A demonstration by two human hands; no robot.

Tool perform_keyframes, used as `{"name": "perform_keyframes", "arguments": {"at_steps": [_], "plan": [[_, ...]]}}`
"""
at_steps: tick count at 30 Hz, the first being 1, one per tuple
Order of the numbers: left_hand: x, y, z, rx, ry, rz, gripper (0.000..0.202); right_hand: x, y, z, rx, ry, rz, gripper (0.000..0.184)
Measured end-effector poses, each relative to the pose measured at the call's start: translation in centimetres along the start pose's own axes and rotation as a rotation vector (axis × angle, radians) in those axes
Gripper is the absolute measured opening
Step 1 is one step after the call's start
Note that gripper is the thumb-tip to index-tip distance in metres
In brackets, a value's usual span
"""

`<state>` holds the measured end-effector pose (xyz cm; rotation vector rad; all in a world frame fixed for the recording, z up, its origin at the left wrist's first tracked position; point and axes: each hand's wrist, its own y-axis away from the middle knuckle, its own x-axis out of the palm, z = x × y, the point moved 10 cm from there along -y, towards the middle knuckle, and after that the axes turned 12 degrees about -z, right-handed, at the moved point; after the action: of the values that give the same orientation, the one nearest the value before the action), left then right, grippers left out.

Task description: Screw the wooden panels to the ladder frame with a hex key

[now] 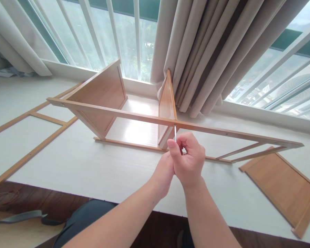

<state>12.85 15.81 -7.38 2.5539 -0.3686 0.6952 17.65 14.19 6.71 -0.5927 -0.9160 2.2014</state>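
A half-built wooden shelf frame (111, 112) stands on the white platform (74, 162) by the window, with two upright panels joined under a long horizontal rail. My right hand (189, 158) is closed around a thin metal tool (175, 133) whose tip meets the rail at a screw hole above the middle panel (166, 103). My left hand (164, 172) is pressed against the right hand from the left, its fingers mostly hidden behind it.
A loose wooden panel (284, 186) lies flat at the right. A ladder-like wooden side frame (33, 134) lies flat at the left. Beige curtains (209, 51) hang behind the shelf before a barred window. Dark wood floor and my knee are at the bottom.
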Motion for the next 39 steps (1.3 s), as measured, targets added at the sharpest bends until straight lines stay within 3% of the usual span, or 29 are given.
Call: {"name": "perform_keyframes", "arguments": {"at_steps": [4,24,39], "plan": [[0.3,0.9,-1.0,0.070,-0.037,-0.034,0.029,-0.1,0.0,0.0,0.004,0.001,-0.012,0.033],[0.6,1.6,-0.1,0.013,-0.026,-0.071,0.039,-0.4,0.4,-0.2,0.021,-0.016,-0.054,0.032],[1.0,1.8,-0.3,0.066,-0.095,-0.001,0.040,-0.2,0.5,-0.7,0.047,-0.019,-0.033,0.031]]}}
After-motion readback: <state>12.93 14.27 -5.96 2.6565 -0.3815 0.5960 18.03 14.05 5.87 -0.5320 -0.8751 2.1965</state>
